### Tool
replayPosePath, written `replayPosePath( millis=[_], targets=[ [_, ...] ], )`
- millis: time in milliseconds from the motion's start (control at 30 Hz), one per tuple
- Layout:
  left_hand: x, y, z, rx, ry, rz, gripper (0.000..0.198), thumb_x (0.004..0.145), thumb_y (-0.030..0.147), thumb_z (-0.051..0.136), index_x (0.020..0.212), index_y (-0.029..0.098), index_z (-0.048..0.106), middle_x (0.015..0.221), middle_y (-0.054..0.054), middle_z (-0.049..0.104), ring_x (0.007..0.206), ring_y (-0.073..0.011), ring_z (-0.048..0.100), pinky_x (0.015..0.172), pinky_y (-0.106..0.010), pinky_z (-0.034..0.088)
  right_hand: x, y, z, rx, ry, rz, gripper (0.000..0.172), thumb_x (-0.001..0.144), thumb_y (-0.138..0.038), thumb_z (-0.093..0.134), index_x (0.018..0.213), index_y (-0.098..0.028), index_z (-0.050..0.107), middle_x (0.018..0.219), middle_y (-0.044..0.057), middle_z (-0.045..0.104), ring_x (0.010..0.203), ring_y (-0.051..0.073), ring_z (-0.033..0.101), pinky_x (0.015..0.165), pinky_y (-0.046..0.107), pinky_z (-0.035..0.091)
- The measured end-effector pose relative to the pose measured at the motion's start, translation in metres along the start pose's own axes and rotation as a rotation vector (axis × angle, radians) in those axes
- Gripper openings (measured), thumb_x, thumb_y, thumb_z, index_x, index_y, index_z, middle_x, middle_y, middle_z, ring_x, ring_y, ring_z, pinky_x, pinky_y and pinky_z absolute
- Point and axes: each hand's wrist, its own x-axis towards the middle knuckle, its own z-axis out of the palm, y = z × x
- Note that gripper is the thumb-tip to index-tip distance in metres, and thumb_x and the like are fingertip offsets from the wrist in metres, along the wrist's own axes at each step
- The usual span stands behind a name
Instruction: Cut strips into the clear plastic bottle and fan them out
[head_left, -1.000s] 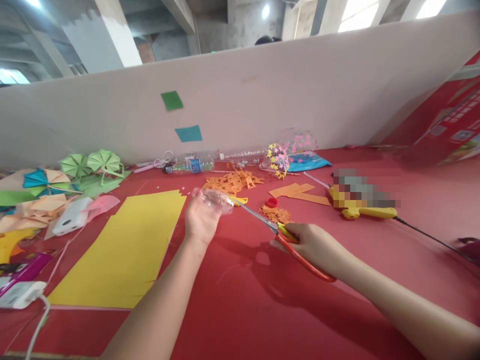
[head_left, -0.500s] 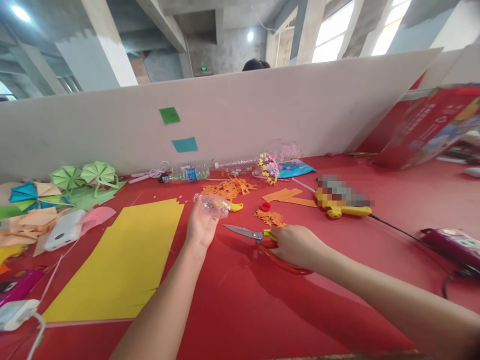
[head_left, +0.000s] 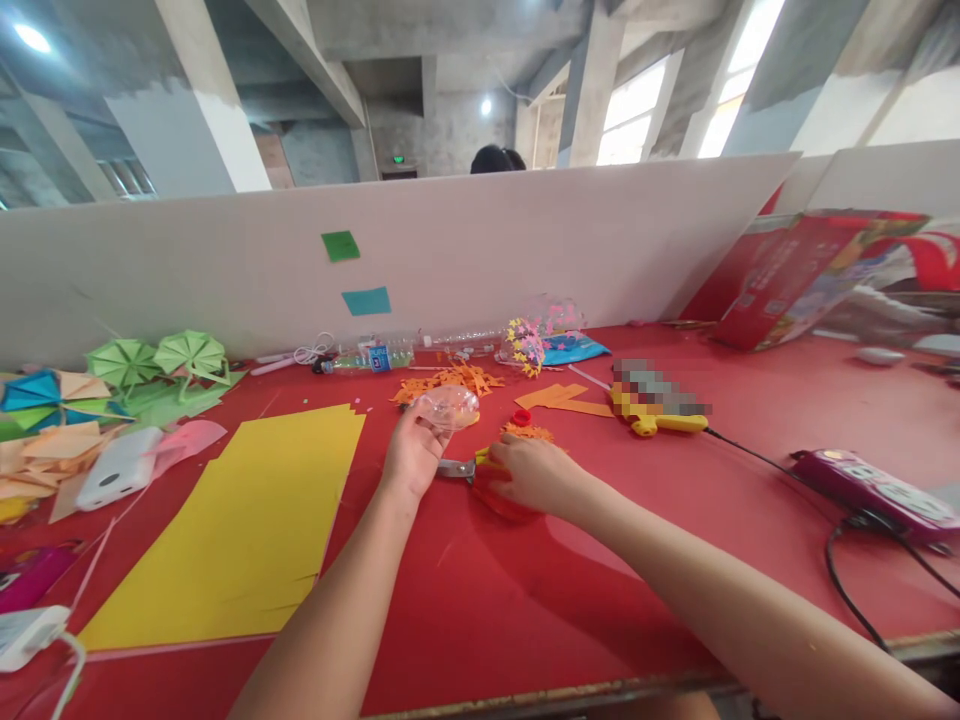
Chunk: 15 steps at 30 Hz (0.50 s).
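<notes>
My left hand (head_left: 412, 455) is closed around a cut-off piece of clear plastic bottle (head_left: 450, 405), its rounded wide end facing up and to the right. In my right hand (head_left: 540, 472) is a pair of scissors (head_left: 457, 468) with yellow and red handles. The blades point left at my left hand, which hides their tips, so I cannot tell whether they touch the plastic. Just beyond my right hand lie small orange paper stars (head_left: 530, 432) and a red bottle cap (head_left: 522, 417). A heap of orange paper scraps (head_left: 450, 380) sits behind the plastic piece.
Yellow paper sheets (head_left: 225, 530) cover the left of the red table. Folded paper umbrellas (head_left: 191, 352) and a white power bank (head_left: 120, 468) lie farther left. Bottles (head_left: 367, 354) line the white partition (head_left: 525, 235). A yellow glue gun (head_left: 652, 424), its cord and a purple power strip (head_left: 874, 490) are at right.
My right hand has brought the scissors left, up to my left hand. The plastic piece has been turned and shifted slightly right. The camera view has also shifted.
</notes>
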Motion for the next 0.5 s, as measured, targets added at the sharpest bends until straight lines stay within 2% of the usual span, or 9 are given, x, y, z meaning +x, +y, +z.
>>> replayPosePath(
  millis=[133,200,300,400,433,500],
  targets=[
    [-0.003,-0.003,0.002,-0.012,0.002,-0.083,0.017,0.089,0.021,0.05,0.086,0.011,0.064,0.078,-0.008,0.072,0.072,-0.014,0.069,0.068,-0.023,0.055,-0.001,0.005,-0.007,0.104,0.127,-0.044,0.021,0.091,-0.024,0.047,0.095,-0.014,0.066,0.099,0.013,0.067,0.093,0.022,0.063,0.074,0.027,0.042],
    [-0.004,-0.006,0.002,-0.026,0.014,-0.102,0.019,0.09,0.022,0.049,0.084,0.011,0.063,0.076,-0.009,0.072,0.07,-0.0137,0.069,0.068,-0.023,0.056,-0.004,0.006,-0.004,0.185,0.141,-0.076,0.025,0.094,-0.021,0.04,0.099,-0.016,0.064,0.093,0.007,0.069,0.085,0.016,0.064,0.071,0.022,0.042],
    [-0.003,-0.008,0.001,-0.024,0.053,-0.149,0.02,0.09,0.026,0.05,0.081,0.012,0.062,0.071,-0.008,0.07,0.065,-0.0129,0.067,0.061,-0.021,0.054,-0.014,-0.001,0.006,0.268,0.095,-0.133,0.023,0.092,-0.022,0.044,0.098,-0.019,0.066,0.073,0.001,0.069,0.063,0.013,0.061,0.058,0.02,0.039],
    [-0.002,-0.008,-0.004,-0.006,0.001,-0.189,0.03,0.092,0.034,0.046,0.075,0.013,0.058,0.063,-0.005,0.063,0.051,-0.0088,0.056,0.047,-0.017,0.046,-0.026,-0.012,0.01,0.297,0.093,-0.147,0.021,0.088,-0.022,0.049,0.098,-0.015,0.066,0.074,0.007,0.069,0.063,0.016,0.06,0.057,0.023,0.036],
    [-0.001,-0.007,-0.005,-0.002,-0.041,-0.185,0.032,0.093,0.035,0.044,0.073,0.014,0.056,0.06,-0.004,0.059,0.047,-0.0072,0.051,0.044,-0.016,0.043,-0.029,-0.014,0.009,0.367,0.047,-0.158,0.02,0.087,-0.021,0.049,0.094,-0.015,0.066,0.077,0.008,0.07,0.064,0.016,0.06,0.057,0.024,0.036],
    [-0.001,-0.006,-0.007,0.005,-0.112,-0.17,0.033,0.093,0.036,0.045,0.07,0.015,0.053,0.058,-0.001,0.053,0.044,-0.0052,0.044,0.042,-0.015,0.038,-0.033,-0.016,0.005,0.474,-0.1,-0.266,0.015,0.087,-0.026,0.053,0.087,-0.02,0.067,0.07,0.0,0.07,0.055,0.012,0.058,0.052,0.02,0.037]
  ],
)
